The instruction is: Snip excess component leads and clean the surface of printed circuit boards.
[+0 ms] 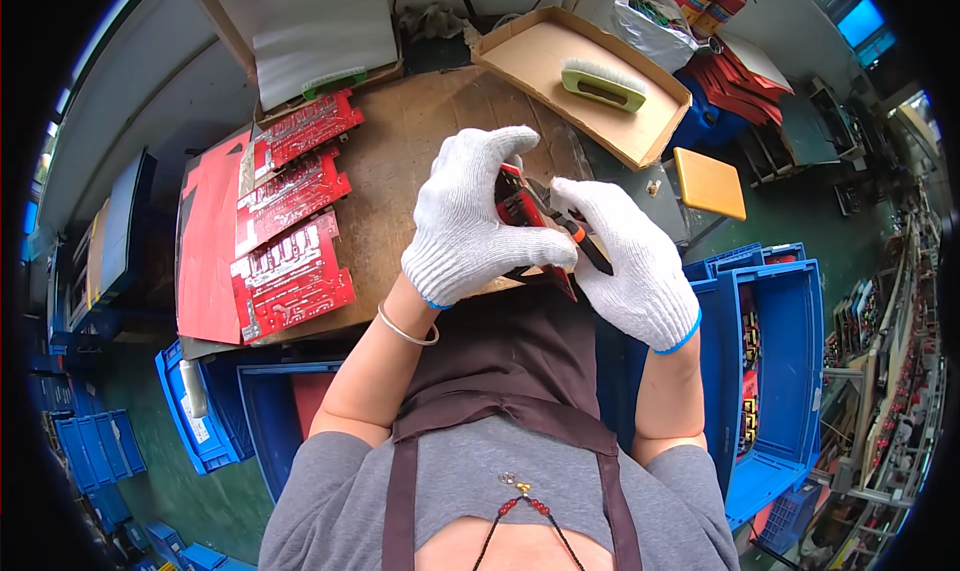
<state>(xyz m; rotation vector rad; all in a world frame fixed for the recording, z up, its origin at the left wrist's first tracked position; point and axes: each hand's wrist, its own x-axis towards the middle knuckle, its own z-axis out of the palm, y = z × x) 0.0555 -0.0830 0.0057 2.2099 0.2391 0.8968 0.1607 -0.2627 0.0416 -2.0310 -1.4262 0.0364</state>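
My left hand (470,221), in a white knit glove, grips a red circuit board (520,209) held upright over the brown worktable (420,141). My right hand (630,261), gloved the same way, holds a small cutting tool with an orange and black handle (580,239) whose tip touches the board. Three more red circuit boards (292,216) lie in a row on the table to my left.
A shallow cardboard tray (640,136) with a green-backed brush (603,83) sits at the table's far right. Blue plastic bins (775,371) stand at my right and at the lower left (200,411). A yellow stool (709,182) is beyond the table edge.
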